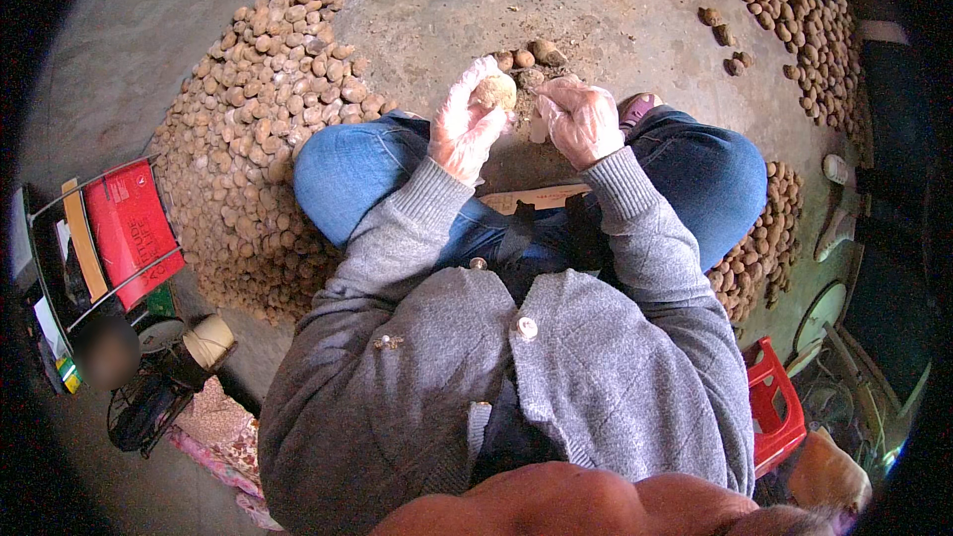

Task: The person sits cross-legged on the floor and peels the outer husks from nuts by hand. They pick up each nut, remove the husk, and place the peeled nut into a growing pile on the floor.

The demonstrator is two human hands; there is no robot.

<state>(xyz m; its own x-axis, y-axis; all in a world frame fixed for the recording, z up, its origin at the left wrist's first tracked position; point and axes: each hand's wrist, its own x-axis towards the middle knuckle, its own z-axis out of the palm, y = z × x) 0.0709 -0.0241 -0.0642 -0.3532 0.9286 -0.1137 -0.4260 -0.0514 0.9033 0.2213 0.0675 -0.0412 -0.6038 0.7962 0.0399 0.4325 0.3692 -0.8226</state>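
My left hand (470,119), in a thin clear plastic glove, holds a round pale-brown lump (495,92), a nut or tuber with a rough surface. Close by on the right, my right hand (581,117) wears a similar glove, its fingers curled together. A small flat pale object (538,129), perhaps a blade, sticks out below those fingers. Just beyond both hands, several round brown lumps (524,58) lie on the concrete floor among dark crumbs. The two hands are apart, above the gap between my bent knees.
A large heap of pale lumps (253,126) spreads on the left. Darker lumps (800,30) lie at the far right, and another heap (767,238) beside my right knee. A red plastic stool (778,409) stands behind at right, a rack with a red panel (130,231) at left.
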